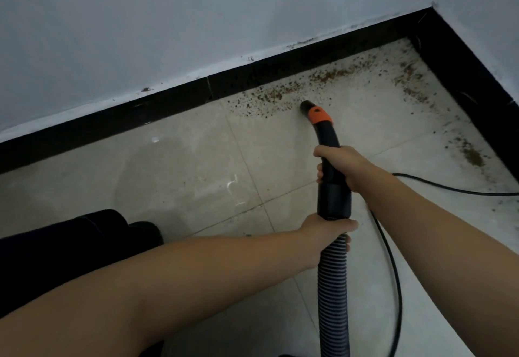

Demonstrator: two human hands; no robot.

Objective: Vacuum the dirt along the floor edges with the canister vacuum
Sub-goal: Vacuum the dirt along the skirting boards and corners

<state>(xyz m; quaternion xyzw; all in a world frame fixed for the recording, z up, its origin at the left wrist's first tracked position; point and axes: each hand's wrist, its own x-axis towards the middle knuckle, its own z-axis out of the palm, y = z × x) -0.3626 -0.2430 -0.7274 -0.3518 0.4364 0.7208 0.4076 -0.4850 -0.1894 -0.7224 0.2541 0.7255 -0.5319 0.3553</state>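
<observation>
Here, both hands' fingers grip wand (331, 171) | nozzle mouth (306, 106) hidden | canister out of view

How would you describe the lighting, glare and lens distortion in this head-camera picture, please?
Head view: dim, bluish light; small white glare spots on the tiled floor; the baseboard bows from wide-angle distortion; the dirt and nozzle look reasonably sharp; the near forearms are soft; the black shape at lower left is too dark to identify.

A room corner indoors: pale tiled floor (174, 165), black skirting board (118, 120), plain white wall (140, 19).
</observation>
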